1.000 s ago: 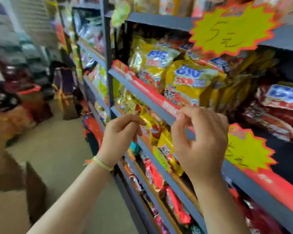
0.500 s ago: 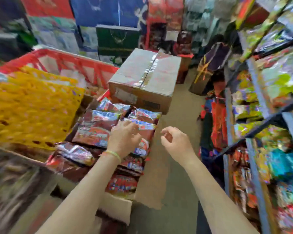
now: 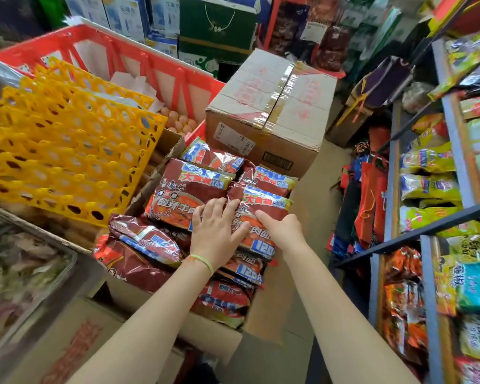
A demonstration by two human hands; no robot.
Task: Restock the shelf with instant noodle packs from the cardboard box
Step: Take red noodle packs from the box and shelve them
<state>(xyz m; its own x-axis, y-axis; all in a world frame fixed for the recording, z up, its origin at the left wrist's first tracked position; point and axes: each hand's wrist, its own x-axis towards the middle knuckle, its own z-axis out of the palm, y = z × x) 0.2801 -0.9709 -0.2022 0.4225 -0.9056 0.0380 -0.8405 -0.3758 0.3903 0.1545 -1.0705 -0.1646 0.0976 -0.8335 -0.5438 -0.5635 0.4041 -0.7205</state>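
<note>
Both hands down on the noodle packs in the open box

The left hand (image 3: 216, 233) lies flat, fingers spread, across two red instant noodle packs (image 3: 187, 194); the right hand (image 3: 281, 228) curls its fingers around the edge of the right-hand pack (image 3: 261, 206). The open cardboard box (image 3: 175, 320) sits on the floor beside the shelf (image 3: 455, 151).

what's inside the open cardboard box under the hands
The open cardboard box holds piled dark red noodle packs. The left hand and right hand cover parts of the top ones. Lower layers and the box bottom are hidden.
</note>
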